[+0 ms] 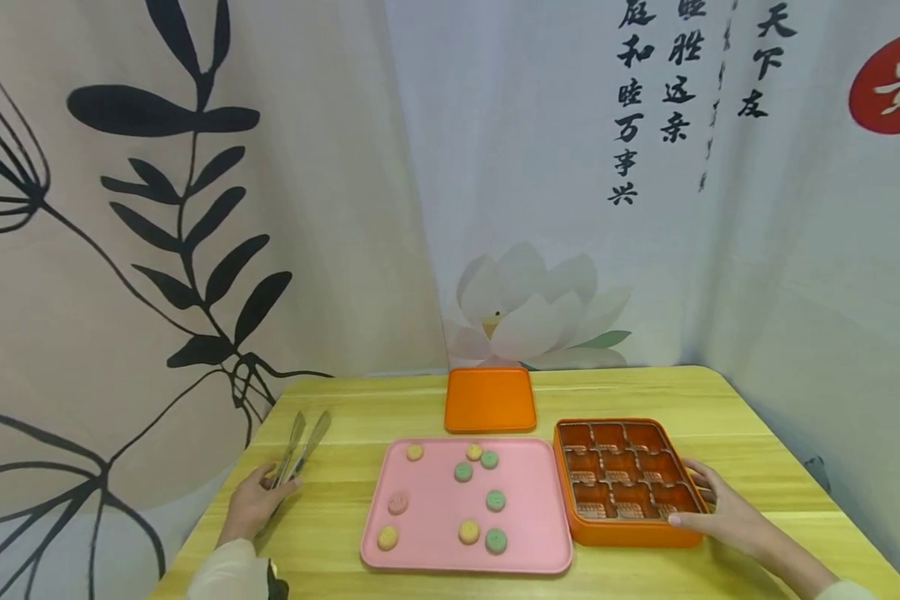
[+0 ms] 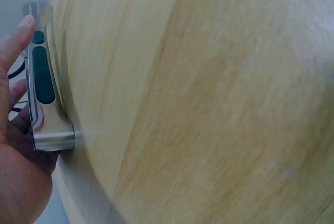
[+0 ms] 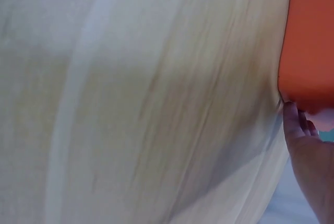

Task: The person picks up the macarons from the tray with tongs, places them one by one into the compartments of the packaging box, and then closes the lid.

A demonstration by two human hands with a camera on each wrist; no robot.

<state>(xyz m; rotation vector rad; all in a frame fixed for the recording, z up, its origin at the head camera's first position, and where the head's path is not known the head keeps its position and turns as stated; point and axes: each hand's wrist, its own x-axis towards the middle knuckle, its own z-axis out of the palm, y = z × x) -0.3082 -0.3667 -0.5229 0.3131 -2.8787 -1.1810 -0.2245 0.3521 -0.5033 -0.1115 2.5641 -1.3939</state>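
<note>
At the left of the table, my left hand point(image 1: 253, 502) holds metal tongs point(image 1: 309, 446), their two arms spread and pointing away from me. The left wrist view shows the steel tongs point(image 2: 52, 114) with green grip inlays, the thumb along one side. On the right, my right hand point(image 1: 727, 517) grips the near right corner of an orange box point(image 1: 633, 534), thumb at the front and fingers along the side. A clear insert point(image 1: 622, 467) divides the box into several compartments. In the right wrist view, fingertips touch the lower edge of the orange box point(image 3: 313, 41).
Between the hands lies a pink tray point(image 1: 427, 546) with several small round cookies: green point(image 1: 496, 541), yellow point(image 1: 468, 532) and one pink point(image 1: 398, 502). An orange lid-like tray point(image 1: 491, 400) lies behind it. Printed curtains point(image 1: 345, 250) hang behind the wooden table point(image 1: 330, 533).
</note>
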